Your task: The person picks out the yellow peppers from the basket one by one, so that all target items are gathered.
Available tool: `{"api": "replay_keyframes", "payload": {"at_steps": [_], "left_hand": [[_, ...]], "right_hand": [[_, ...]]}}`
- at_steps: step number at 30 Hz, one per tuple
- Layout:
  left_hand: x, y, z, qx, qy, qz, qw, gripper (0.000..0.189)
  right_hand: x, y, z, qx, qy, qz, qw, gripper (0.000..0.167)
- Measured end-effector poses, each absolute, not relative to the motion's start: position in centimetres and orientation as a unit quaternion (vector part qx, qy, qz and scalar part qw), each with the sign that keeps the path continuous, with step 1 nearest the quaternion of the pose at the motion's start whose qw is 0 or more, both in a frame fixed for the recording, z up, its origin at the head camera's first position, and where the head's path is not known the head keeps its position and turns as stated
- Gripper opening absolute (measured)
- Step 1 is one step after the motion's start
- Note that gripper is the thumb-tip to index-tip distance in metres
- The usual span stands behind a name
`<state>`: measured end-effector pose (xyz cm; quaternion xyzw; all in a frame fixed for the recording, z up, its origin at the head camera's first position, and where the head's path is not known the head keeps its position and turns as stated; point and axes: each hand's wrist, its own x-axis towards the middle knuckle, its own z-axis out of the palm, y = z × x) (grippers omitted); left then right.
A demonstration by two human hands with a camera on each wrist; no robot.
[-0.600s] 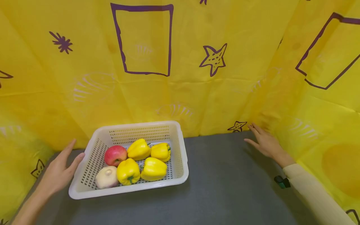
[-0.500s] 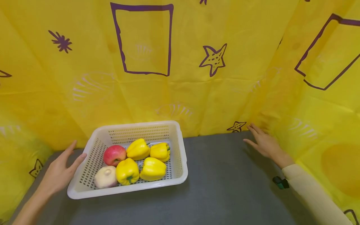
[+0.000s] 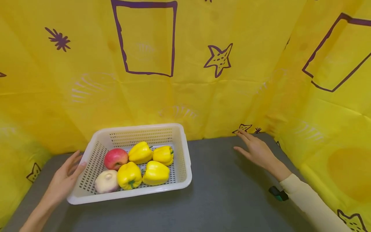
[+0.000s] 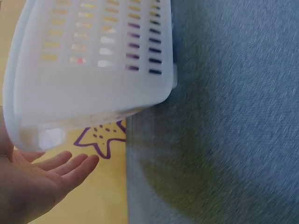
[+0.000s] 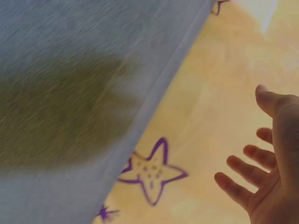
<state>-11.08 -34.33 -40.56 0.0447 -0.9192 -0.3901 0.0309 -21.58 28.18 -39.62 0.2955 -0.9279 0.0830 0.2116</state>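
A white perforated plastic basket (image 3: 130,194) stands on the grey table. In it lie several yellow bell peppers (image 3: 156,174), a red apple (image 3: 116,158) and a round white vegetable with a purplish underside (image 3: 106,182), much like a turnip. Beside the basket's left rim is my left hand (image 3: 62,177), thumb close to the rim and fingers loosely bent. The left wrist view has that hand (image 4: 42,182) at the rim's corner, palm facing up. My right hand (image 3: 258,153) hovers over the back right of the table, fingers extended, holding nothing.
A yellow cloth (image 3: 191,93) with purple drawings hangs behind the table (image 3: 220,187) and along both sides. Just below the right sleeve (image 3: 313,203) shows a small black and green object (image 3: 278,194).
My right hand has moved left, away from the right-hand cloth. The left hand has come slightly nearer the basket's rim, its fingers more bent. The view has shifted a little.
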Motion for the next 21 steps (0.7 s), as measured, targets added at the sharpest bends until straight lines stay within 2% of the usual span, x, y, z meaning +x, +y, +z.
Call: {"api": "replay_keyframes", "payload": {"at_steps": [12, 21], "left_hand": [[-10.4, -34.1, -41.5, 0.074, -0.897, -0.432, 0.061, 0.076], [-10.4, -33.7, -41.7, 0.115, -0.879, -0.459, 0.056, 0.071]], "right_hand": [[-21.1, 23.4, -38.7, 0.33, -0.918, 0.112, 0.189, 0.07], [-19.6, 19.5, -37.5, 0.313, -0.924, 0.178, 0.125, 0.063]]}}
